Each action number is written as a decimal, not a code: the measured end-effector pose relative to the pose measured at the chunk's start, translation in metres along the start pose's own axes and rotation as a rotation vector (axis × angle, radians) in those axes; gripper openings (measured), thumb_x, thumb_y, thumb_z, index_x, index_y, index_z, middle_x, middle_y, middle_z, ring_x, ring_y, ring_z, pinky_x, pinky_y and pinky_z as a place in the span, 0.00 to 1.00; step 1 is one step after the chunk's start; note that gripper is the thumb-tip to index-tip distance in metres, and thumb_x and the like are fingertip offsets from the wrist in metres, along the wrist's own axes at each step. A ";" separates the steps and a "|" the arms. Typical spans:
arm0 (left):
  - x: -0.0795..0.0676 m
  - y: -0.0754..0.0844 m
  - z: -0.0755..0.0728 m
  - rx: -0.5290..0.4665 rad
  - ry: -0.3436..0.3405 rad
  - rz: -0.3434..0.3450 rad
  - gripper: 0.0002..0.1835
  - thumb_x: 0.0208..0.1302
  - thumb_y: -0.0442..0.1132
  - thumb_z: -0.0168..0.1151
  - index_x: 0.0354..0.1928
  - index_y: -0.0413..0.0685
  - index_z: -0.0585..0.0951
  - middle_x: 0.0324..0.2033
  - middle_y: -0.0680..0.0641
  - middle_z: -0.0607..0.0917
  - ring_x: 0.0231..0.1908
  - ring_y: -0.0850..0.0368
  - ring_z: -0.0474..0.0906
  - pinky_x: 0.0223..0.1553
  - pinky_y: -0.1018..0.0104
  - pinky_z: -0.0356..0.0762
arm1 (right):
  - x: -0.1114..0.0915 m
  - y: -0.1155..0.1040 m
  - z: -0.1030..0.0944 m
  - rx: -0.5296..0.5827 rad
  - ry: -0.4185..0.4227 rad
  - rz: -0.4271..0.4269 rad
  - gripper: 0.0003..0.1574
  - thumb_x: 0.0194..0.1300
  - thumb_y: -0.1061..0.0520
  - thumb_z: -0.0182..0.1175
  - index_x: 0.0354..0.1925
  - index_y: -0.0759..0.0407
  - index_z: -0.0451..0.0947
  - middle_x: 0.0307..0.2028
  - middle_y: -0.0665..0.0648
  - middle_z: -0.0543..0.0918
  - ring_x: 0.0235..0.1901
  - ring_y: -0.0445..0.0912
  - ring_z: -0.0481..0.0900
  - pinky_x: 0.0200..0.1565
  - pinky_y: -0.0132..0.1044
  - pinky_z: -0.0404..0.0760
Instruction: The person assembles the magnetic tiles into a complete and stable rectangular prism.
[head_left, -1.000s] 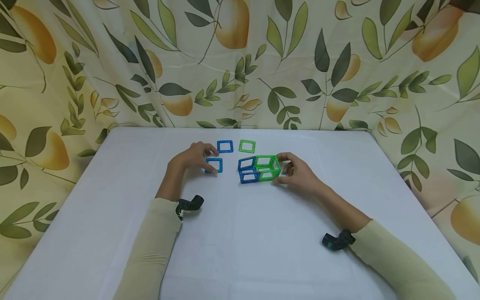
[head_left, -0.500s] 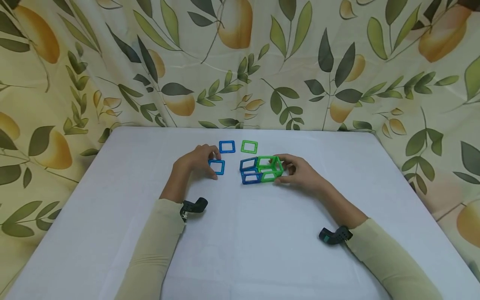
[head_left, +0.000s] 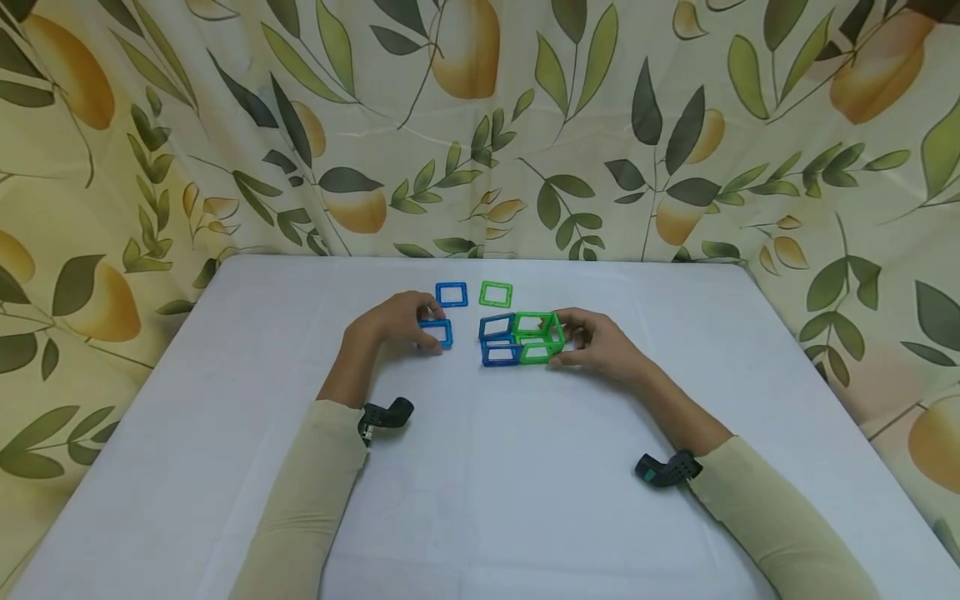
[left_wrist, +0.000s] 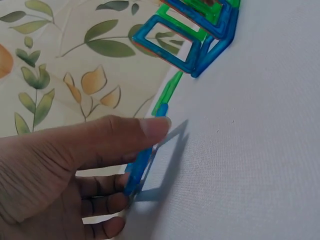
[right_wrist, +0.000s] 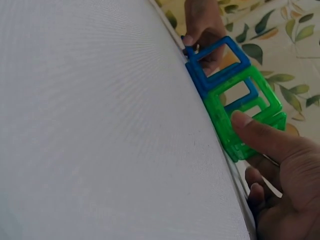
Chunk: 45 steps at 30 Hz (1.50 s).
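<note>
My left hand [head_left: 393, 321] pinches a blue square magnetic tile [head_left: 448, 334] between thumb and fingers. In the left wrist view the tile [left_wrist: 141, 167] is tilted above the white surface and casts a frame-shaped shadow. To its right stands a structure of joined magnetic tiles [head_left: 517, 340], blue on the left and green on the right. My right hand [head_left: 600, 346] grips its green end, the thumb [right_wrist: 242, 120] lying on a green tile in the right wrist view. Some of the right fingers are hidden behind the structure in the head view.
Behind the hands a loose blue tile [head_left: 452, 284] and a green tile [head_left: 497, 283] lie flat side by side. A white cloth [head_left: 480, 483] covers the table. A patterned curtain [head_left: 450, 233] hangs along its far edge.
My left hand has closed in on the blue tile and shifted it slightly right, toward the structure. The right hand keeps its hold, with the forearm moved a little. The loose tiles stay put.
</note>
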<state>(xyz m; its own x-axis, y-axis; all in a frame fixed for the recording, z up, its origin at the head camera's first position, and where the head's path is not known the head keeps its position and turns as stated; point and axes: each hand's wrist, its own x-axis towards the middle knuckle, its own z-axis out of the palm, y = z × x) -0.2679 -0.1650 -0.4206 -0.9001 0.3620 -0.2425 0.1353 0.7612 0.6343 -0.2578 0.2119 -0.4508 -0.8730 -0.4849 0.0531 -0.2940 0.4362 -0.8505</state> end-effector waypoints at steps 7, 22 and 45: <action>0.002 -0.001 0.002 -0.020 0.052 0.064 0.30 0.57 0.48 0.81 0.59 0.43 0.85 0.47 0.43 0.80 0.49 0.48 0.73 0.53 0.54 0.74 | -0.002 0.001 0.002 0.013 0.025 0.010 0.42 0.52 0.64 0.83 0.64 0.65 0.79 0.43 0.63 0.81 0.37 0.53 0.73 0.36 0.32 0.73; 0.003 0.003 0.003 -0.120 0.143 0.151 0.32 0.56 0.45 0.81 0.60 0.43 0.80 0.49 0.43 0.81 0.50 0.46 0.75 0.53 0.52 0.77 | -0.002 0.004 0.003 0.021 0.079 0.012 0.40 0.54 0.64 0.82 0.64 0.63 0.79 0.41 0.62 0.78 0.36 0.51 0.71 0.34 0.32 0.72; 0.006 0.008 0.006 -0.161 0.164 0.177 0.32 0.55 0.42 0.81 0.60 0.44 0.79 0.52 0.43 0.83 0.52 0.46 0.76 0.54 0.50 0.77 | -0.003 0.005 -0.003 0.126 0.013 -0.033 0.41 0.61 0.68 0.74 0.69 0.69 0.69 0.52 0.68 0.76 0.48 0.58 0.71 0.42 0.31 0.74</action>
<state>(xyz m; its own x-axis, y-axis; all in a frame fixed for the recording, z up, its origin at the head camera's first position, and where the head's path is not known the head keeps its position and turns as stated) -0.2696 -0.1537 -0.4210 -0.9251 0.3798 -0.0034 0.2408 0.5935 0.7680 -0.2579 0.2179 -0.4532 -0.8689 -0.4870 0.0889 -0.2724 0.3204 -0.9072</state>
